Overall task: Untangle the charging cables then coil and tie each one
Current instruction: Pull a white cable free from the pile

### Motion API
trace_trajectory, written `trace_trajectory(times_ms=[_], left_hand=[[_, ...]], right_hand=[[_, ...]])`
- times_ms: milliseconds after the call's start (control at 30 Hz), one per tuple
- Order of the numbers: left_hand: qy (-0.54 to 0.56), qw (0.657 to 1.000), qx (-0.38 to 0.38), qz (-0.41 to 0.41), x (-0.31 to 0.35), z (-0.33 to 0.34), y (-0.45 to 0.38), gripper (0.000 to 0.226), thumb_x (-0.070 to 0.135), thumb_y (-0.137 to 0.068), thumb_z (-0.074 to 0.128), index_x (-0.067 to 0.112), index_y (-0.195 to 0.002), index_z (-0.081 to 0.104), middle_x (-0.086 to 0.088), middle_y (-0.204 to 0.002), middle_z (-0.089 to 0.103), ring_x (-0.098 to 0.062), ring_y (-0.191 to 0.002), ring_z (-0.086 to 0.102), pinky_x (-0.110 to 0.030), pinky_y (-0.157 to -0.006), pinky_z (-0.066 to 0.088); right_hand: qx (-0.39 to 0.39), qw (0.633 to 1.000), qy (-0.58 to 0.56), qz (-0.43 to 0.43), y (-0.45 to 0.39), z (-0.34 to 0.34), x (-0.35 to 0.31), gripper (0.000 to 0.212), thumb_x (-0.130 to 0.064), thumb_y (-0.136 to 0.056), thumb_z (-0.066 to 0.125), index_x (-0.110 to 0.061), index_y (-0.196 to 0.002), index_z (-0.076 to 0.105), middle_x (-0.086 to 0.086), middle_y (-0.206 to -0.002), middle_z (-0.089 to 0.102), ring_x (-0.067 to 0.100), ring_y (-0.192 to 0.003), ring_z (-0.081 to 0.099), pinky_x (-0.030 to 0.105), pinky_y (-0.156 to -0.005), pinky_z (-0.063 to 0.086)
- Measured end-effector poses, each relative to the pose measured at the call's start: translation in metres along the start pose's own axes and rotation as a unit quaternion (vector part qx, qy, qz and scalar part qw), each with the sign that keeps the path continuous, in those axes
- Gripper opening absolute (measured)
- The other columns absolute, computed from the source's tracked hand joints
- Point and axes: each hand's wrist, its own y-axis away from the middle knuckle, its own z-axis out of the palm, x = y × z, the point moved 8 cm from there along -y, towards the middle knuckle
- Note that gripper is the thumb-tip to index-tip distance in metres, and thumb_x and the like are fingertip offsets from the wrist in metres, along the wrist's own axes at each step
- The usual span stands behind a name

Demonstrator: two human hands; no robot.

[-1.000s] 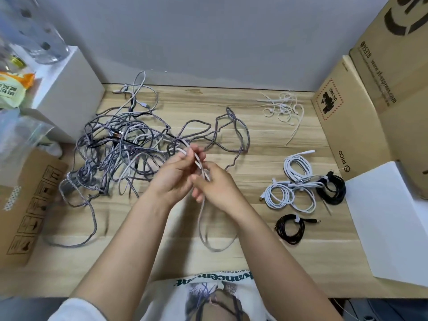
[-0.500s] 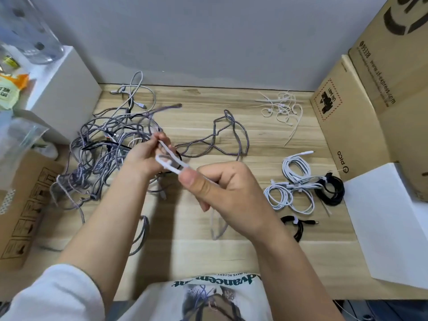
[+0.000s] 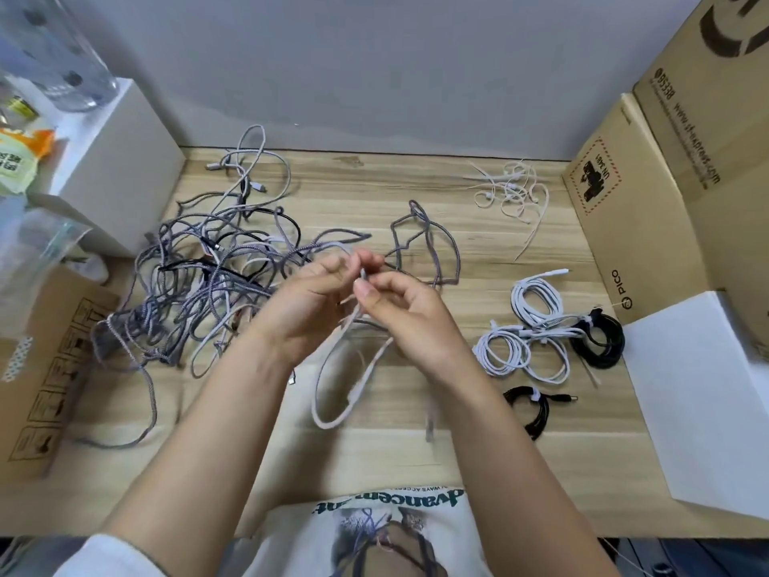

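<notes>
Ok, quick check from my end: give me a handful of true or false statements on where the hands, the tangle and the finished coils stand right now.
1. Both hands, left hand and right hand, pinch the same light grey cable. True.
2. The tangled pile lies to the person's right. False: it lies to the left of the hands.
3. Coiled white cables rest on the table to the right. True.
4. All finished coils are white. False: a large black coil and a small black coil lie there too.
5. The loose white ties sit at the table's near edge. False: they lie by the far wall.
</notes>
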Motion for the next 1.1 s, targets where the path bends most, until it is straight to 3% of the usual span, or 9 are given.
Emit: trace_trajectory(times_ms=[133,233,300,400,600,700,900,1000,1100], left_hand=[[-0.001,1.0,-0.005,-0.015,-0.011,-0.004,-0.003,0.052,0.047,-0.045,0.089,0.015,-0.081,0.072,0.003,-0.072,0.067,-0.014,-0.064,0.048,-0.027,-0.066,0.032],[0.089,0.994,-0.016,-0.068,-0.01,-0.009,-0.007,0.033,0.029,-0.049,0.089,0.017,-0.073,0.07,0.004,-0.068,0.063,-0.009,-0.055,0.058,-0.024,-0.061,0.043],[0.196,0.972,0.076,-0.101,-0.012,-0.031,-0.016,0.011,0.017,-0.066,0.075,0.017,-0.065,0.065,0.005,-0.067,0.064,-0.009,-0.06,0.064,-0.021,-0.055,0.053],[0.218,0.948,0.204,-0.112,-0.01,-0.077,-0.031,0.027,0.022,-0.096,0.041,0.021,-0.071,0.05,0.008,-0.055,0.06,-0.006,-0.051,0.062,-0.019,-0.054,0.053],[0.122,0.977,0.168,-0.049,0.034,-0.095,-0.062,0.043,0.03,-0.101,0.03,0.024,-0.066,0.054,0.014,-0.058,0.055,0.002,-0.058,0.055,-0.02,-0.067,0.042],[0.064,0.992,0.111,-0.007,0.05,-0.068,-0.066,0.059,0.025,-0.101,0.031,0.023,-0.054,0.065,0.013,-0.058,0.052,0.0,-0.059,0.053,-0.018,-0.063,0.041],[-0.011,0.997,0.046,0.056,0.046,0.005,-0.038,0.025,0.019,-0.079,0.049,0.013,-0.078,0.073,0.006,-0.064,0.067,-0.008,-0.064,0.066,-0.02,-0.068,0.054],[-0.067,0.994,0.025,0.077,0.037,0.028,-0.019,0.018,0.015,-0.08,0.05,0.008,-0.091,0.063,0.0,-0.078,0.073,-0.013,-0.081,0.07,-0.021,-0.077,0.053],[-0.078,0.992,0.037,0.097,0.033,0.034,-0.005,0.015,0.015,-0.079,0.054,0.013,-0.084,0.069,0.002,-0.094,0.074,-0.009,-0.087,0.067,-0.022,-0.055,0.051]], right_hand=[[-0.048,0.999,-0.025,-0.006,-0.002,0.012,0.003,0.02,-0.002,-0.092,0.053,-0.013,-0.076,0.057,0.005,-0.071,0.064,0.004,-0.061,0.06,0.015,-0.068,0.047],[-0.064,0.997,-0.017,-0.029,0.003,0.014,-0.008,0.024,-0.001,-0.095,0.047,-0.012,-0.076,0.054,0.004,-0.066,0.061,-0.002,-0.054,0.054,0.008,-0.061,0.039],[-0.088,0.994,-0.033,-0.052,0.01,0.016,-0.022,0.023,0.001,-0.095,0.045,-0.012,-0.078,0.054,0.003,-0.06,0.056,-0.002,-0.049,0.047,0.007,-0.055,0.036],[-0.131,0.986,-0.065,-0.077,0.027,0.014,-0.047,0.018,-0.004,-0.092,0.052,-0.016,-0.079,0.056,-0.006,-0.053,0.053,0.008,-0.048,0.032,0.009,-0.042,0.025],[-0.262,0.942,-0.154,-0.143,0.053,0.02,-0.087,0.012,0.004,-0.082,0.052,-0.007,-0.079,0.057,-0.006,-0.054,0.054,-0.002,-0.048,0.049,0.006,-0.051,0.038],[-0.204,0.967,-0.102,-0.11,0.036,0.016,-0.073,0.018,0.006,-0.085,0.053,-0.009,-0.076,0.056,-0.002,-0.054,0.054,-0.003,-0.045,0.046,0.004,-0.048,0.034],[0.088,0.996,-0.011,0.003,-0.008,-0.022,-0.012,0.025,0.003,-0.081,0.057,-0.021,-0.087,0.052,0.007,-0.06,0.052,0.008,-0.047,0.043,0.019,-0.05,0.032],[0.085,0.995,-0.043,-0.01,-0.014,-0.021,-0.006,0.031,-0.003,-0.08,0.064,-0.024,-0.099,0.053,0.004,-0.067,0.057,0.011,-0.057,0.049,0.021,-0.058,0.039],[0.042,0.999,-0.006,-0.025,-0.016,-0.016,-0.009,0.018,-0.009,-0.088,0.061,-0.025,-0.093,0.06,-0.005,-0.058,0.055,0.004,-0.049,0.046,0.019,-0.056,0.037]])
